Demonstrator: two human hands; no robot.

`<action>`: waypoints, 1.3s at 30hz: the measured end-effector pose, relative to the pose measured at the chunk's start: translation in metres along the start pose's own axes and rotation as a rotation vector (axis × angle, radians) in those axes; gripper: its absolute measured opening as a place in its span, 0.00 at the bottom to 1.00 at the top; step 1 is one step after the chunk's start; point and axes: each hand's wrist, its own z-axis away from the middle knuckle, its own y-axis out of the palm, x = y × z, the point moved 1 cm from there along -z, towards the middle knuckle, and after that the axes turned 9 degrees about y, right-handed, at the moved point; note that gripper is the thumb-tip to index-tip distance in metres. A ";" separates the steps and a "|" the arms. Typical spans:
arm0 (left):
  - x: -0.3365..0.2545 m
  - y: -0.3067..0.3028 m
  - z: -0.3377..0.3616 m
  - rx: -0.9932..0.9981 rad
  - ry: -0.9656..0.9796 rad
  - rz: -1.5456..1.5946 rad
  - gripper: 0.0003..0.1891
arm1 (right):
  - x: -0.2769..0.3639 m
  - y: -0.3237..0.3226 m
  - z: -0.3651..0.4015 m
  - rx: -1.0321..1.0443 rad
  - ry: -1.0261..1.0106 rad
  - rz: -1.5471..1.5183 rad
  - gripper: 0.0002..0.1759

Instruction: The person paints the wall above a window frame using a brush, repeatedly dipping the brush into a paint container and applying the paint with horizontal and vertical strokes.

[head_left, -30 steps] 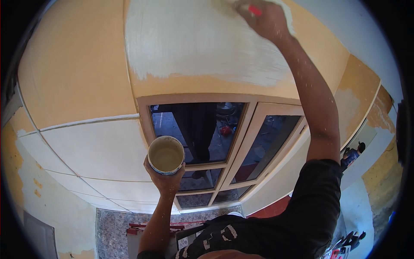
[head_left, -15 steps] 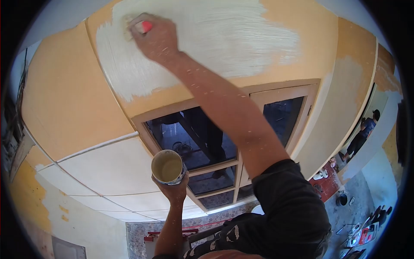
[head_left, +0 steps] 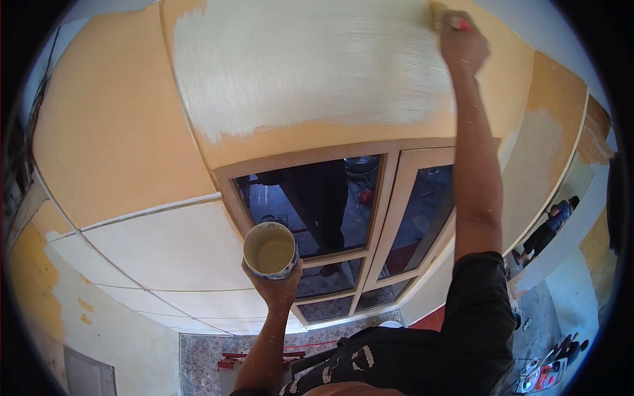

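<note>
My left hand (head_left: 276, 288) is closed around the lower part of a paint can (head_left: 292, 264), its open top facing me with pale paint inside. Up at the top right of the wall, my right hand (head_left: 465, 47) grips a paintbrush (head_left: 437, 14) with a red handle end. The bristles, blurred, meet the wall at the right edge of a broad pale painted patch (head_left: 310, 72). Around that patch the wall (head_left: 264, 142) is orange-yellow. Below it sits a brown-framed window (head_left: 307, 204) with dark reflecting glass, just behind the can.
A person (head_left: 551, 224) in dark clothes stands far off at the right. Several tools and a red item (head_left: 548, 375) lie on the floor at lower right. Beneath my left arm is a red-edged object (head_left: 231, 360). Cables (head_left: 43, 99) hang along the far left.
My right hand has swept the brush from the patch's left side across to its right edge. My left hand still holds the can, slightly further right in view as the camera shifted.
</note>
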 end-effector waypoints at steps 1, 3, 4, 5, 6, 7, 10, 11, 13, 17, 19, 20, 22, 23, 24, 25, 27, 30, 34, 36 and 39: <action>0.000 -0.001 0.000 -0.011 0.003 -0.004 0.56 | 0.025 0.013 0.019 0.006 -0.142 -0.125 0.23; 0.000 -0.003 -0.002 -0.018 0.041 0.021 0.56 | 0.119 -0.012 0.084 0.008 -0.404 -0.152 0.07; 0.000 -0.004 -0.003 -0.030 0.044 0.017 0.56 | 0.152 -0.013 0.104 0.124 -0.419 -0.298 0.09; 0.000 -0.004 -0.004 -0.026 0.054 0.007 0.56 | 0.184 -0.011 0.128 0.114 -0.457 -0.434 0.08; -0.001 -0.005 -0.004 -0.016 0.063 -0.005 0.57 | 0.216 -0.008 0.151 0.198 -0.458 -0.495 0.06; -0.002 -0.007 -0.004 -0.015 0.065 -0.011 0.57 | 0.243 -0.011 0.168 0.300 -0.472 -0.634 0.05; -0.003 -0.007 -0.006 -0.018 0.058 -0.033 0.57 | 0.303 -0.021 0.202 0.550 -0.437 -0.698 0.09; 0.000 -0.007 -0.005 -0.016 0.053 -0.019 0.57 | 0.314 -0.009 0.210 0.423 -0.390 -0.777 0.10; 0.000 -0.008 -0.003 -0.015 0.043 -0.005 0.57 | 0.301 -0.020 0.195 0.497 -0.349 -0.810 0.10; -0.002 -0.007 -0.002 -0.006 0.028 -0.034 0.58 | 0.223 -0.025 0.141 0.573 -0.050 -0.776 0.14; 0.000 -0.005 -0.002 -0.015 0.023 -0.036 0.58 | 0.158 -0.010 0.098 0.364 -0.025 -0.603 0.13; 0.003 -0.005 -0.001 -0.017 0.034 -0.022 0.58 | 0.127 -0.011 0.075 0.209 -0.043 -0.569 0.12; 0.003 -0.003 -0.001 -0.019 0.044 -0.006 0.58 | 0.023 0.049 -0.013 -0.031 -0.093 -0.207 0.32; -0.002 -0.003 -0.001 -0.006 0.027 -0.027 0.58 | 0.005 0.030 -0.029 -0.027 0.096 -0.164 0.33; -0.004 -0.003 -0.001 0.007 0.011 -0.048 0.57 | -0.013 0.020 -0.042 -0.045 0.165 -0.076 0.33; -0.003 -0.002 -0.001 0.007 0.010 -0.045 0.57 | -0.006 -0.007 -0.033 -0.031 0.115 -0.025 0.30; -0.001 0.001 0.000 0.008 0.063 -0.025 0.58 | -0.003 -0.011 -0.033 -0.009 0.076 -0.001 0.28; -0.005 0.001 -0.001 0.023 0.036 -0.038 0.58 | 0.023 0.022 -0.012 -0.039 -0.048 0.035 0.24; 0.001 0.000 -0.003 0.005 0.117 -0.042 0.58 | 0.170 0.000 0.097 0.070 -0.376 -0.359 0.06; 0.003 -0.002 -0.002 0.007 0.161 -0.047 0.57 | 0.236 -0.008 0.142 0.250 -0.415 -0.486 0.05; 0.001 -0.004 0.000 0.019 0.106 -0.095 0.57 | 0.304 -0.015 0.201 0.381 -0.448 -0.727 0.06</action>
